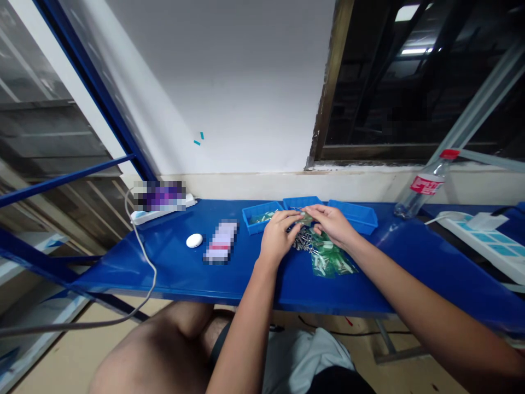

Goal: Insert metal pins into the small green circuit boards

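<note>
Over the middle of the blue table, my left hand [279,234] and my right hand [333,223] meet at the fingertips. Between them is a small see-through plastic bag [305,219], pinched from both sides; its contents are too small to make out. Right below lies a heap of metal screws [302,242]. Several green plastic bags [331,260] with white pieces inside lie under my right wrist. Behind my hands stand a left blue bin [251,225] holding similar bags, a middle blue bin [301,200] partly hidden by my fingers, and a right blue bin [359,221].
A white round object [194,241] and a blurred-out flat object [222,242] lie on the table [164,273] to the left. A plastic bottle [424,186] stands tilted at the back right, near a white power strip [488,241]. A grey cable [152,279] crosses the left edge.
</note>
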A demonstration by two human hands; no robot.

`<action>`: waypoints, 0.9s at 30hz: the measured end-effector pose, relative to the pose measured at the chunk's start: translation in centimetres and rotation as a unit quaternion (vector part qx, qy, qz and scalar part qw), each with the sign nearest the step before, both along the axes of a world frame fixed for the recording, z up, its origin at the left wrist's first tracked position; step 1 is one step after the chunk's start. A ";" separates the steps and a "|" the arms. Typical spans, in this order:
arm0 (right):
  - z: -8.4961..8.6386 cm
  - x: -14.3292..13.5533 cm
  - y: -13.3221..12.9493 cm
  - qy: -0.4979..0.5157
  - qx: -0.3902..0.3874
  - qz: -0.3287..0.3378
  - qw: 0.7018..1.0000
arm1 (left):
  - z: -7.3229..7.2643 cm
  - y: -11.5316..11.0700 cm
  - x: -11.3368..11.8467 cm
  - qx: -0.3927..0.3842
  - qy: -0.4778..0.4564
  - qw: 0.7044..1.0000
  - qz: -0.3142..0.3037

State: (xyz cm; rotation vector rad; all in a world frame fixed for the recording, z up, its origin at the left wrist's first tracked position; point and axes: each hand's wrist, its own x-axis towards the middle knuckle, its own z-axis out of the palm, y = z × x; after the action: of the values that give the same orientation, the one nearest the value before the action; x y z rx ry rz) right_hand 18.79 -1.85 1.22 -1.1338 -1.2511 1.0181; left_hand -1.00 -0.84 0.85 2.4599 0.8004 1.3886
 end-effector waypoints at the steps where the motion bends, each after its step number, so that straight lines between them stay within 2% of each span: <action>1: -0.1 0.1 0.1 -0.023 0.002 -0.010 1.000 | 0.1 0.0 0.0 -0.009 -0.006 1.000 0.008; 3: 0.0 0.2 0.1 -0.074 0.026 -0.026 0.997 | 0.3 -0.2 0.0 -0.024 -0.020 0.999 0.026; 6: 0.5 0.0 -0.3 -0.110 0.071 0.005 0.991 | 0.4 -0.3 0.1 -0.048 -0.036 0.997 0.048; 9: 0.9 -0.4 -0.8 -0.079 0.059 0.056 0.994 | 0.4 -0.3 0.1 -0.083 -0.054 0.994 0.055; 13: 0.9 -0.5 -1.0 -0.029 0.040 0.089 0.995 | 0.4 -0.3 0.1 -0.112 -0.078 0.990 0.047; 17: 0.8 -0.4 -0.9 -0.018 0.051 0.074 0.996 | 0.7 -0.6 0.3 -0.125 -0.088 0.988 0.023; 21: 0.8 -0.4 -0.7 -0.001 0.046 0.046 0.998 | 0.7 -0.6 0.4 -0.124 -0.100 0.987 0.036; 24: 0.6 -0.4 -0.7 0.007 0.036 0.049 0.998 | 0.6 -0.4 0.4 -0.142 -0.115 0.982 0.050; 27: 0.4 -0.4 -0.7 0.006 0.030 0.058 0.998 | 0.5 -0.2 0.5 -0.165 -0.125 0.978 0.033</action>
State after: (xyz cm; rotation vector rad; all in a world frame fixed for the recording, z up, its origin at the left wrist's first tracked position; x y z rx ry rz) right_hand 18.37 -2.52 1.59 -1.0188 -1.3415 1.0644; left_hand -0.53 -1.07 1.31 1.9828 0.9712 1.4186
